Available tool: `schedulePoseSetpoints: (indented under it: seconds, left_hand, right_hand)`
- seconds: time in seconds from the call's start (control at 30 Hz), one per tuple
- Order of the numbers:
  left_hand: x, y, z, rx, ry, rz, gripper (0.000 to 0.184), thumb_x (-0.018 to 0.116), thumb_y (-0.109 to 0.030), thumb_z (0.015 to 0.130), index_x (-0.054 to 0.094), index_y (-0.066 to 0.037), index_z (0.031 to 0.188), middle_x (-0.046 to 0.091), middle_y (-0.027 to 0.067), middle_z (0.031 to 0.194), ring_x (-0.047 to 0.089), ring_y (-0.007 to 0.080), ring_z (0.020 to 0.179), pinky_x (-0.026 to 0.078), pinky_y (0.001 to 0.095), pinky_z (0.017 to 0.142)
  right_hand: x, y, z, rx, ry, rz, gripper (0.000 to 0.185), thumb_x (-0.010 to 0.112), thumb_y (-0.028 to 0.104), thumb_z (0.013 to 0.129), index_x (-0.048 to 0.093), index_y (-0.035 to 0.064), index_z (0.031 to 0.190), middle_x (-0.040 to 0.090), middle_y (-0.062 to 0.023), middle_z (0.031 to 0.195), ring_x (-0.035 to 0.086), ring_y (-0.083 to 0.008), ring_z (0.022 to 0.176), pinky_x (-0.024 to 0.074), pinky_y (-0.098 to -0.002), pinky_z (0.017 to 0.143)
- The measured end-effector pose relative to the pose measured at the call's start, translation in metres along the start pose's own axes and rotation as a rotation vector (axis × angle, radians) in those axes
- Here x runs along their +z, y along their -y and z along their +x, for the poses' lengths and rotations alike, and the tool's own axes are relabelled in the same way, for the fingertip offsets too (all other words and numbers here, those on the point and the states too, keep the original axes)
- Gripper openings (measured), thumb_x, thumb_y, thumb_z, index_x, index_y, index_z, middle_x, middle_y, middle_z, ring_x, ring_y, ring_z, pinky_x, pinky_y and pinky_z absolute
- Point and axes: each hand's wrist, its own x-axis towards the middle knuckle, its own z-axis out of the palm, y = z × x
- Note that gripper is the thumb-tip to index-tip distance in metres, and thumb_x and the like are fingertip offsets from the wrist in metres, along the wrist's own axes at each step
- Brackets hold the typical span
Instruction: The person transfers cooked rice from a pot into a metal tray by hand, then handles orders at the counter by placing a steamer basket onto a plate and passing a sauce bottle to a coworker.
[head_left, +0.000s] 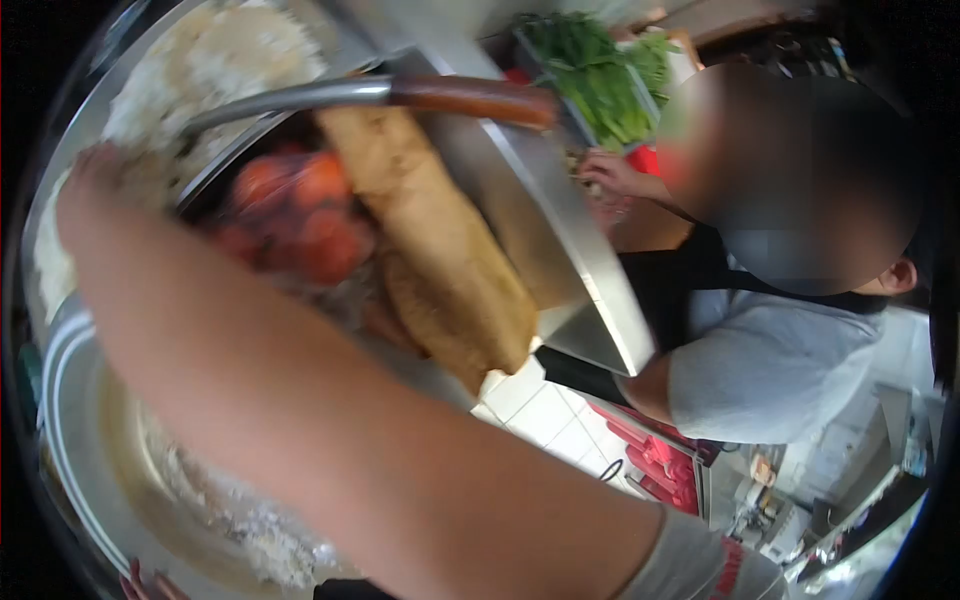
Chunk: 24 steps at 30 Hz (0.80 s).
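My right arm crosses the view from the lower right. My right hand [88,195] is at the left edge of the white, rice-like food [215,55]; its fingers are blurred, and anything held is hidden. At the bottom left, only part of my left hand [150,586] shows, beside the rim of a large pot [65,420], its visible fingers apart. White bits lie inside this pot. A long tool with a brown wooden handle [475,100] rests across the top, above a bag of red-orange items [300,210] and a brown paper-like packet [440,230].
A co-worker [770,340] in a grey shirt and dark apron stands at the right, with one hand [615,175] near a tray of green leaves [600,80]. A metal counter edge [570,240] lies between. White floor tiles [540,405] and red items [650,460] show below.
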Motion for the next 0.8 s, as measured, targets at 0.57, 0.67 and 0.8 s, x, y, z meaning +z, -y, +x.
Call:
schedulePoseSetpoints:
  seconds: [0.57,0.67,0.8]
  left_hand:
    - [-0.022,-0.029,0.023,-0.274,0.058,-0.628,0.039,0.057,0.002,0.073,0.055,-0.004,0.111,0.041,0.0171,0.12,0.039,0.0286,0.119,0.029,0.0344,0.1]
    - [-0.037,-0.023,0.025,-0.208,0.157,-0.627,0.039,0.057,0.001,0.075,0.054,-0.004,0.114,0.042,0.0137,0.117,0.041,0.0228,0.114,0.026,0.0294,0.1]
    - [-0.023,0.013,0.025,-0.131,0.18,-0.994,0.031,0.052,0.006,0.077,0.059,-0.005,0.105,0.045,0.0085,0.104,0.044,0.0176,0.1,0.031,0.0246,0.091]
  right_hand:
    - [-0.105,0.089,-0.085,-0.454,-0.584,-0.029,0.013,0.058,0.011,0.08,0.063,0.0034,0.09,0.063,-0.009,0.085,0.059,-0.0146,0.076,0.0479,-0.0287,0.068]
    - [-0.059,0.118,-0.143,-0.269,-0.277,0.292,0.017,0.052,0.005,0.077,0.061,0.003,0.092,0.061,-0.0111,0.087,0.06,-0.0262,0.082,0.0475,-0.0341,0.075]
    - [0.01,0.083,-0.189,0.093,0.061,0.025,0.031,0.056,0.017,0.082,0.056,0.0031,0.11,0.053,-0.0142,0.114,0.054,-0.0271,0.102,0.0416,-0.0394,0.089]
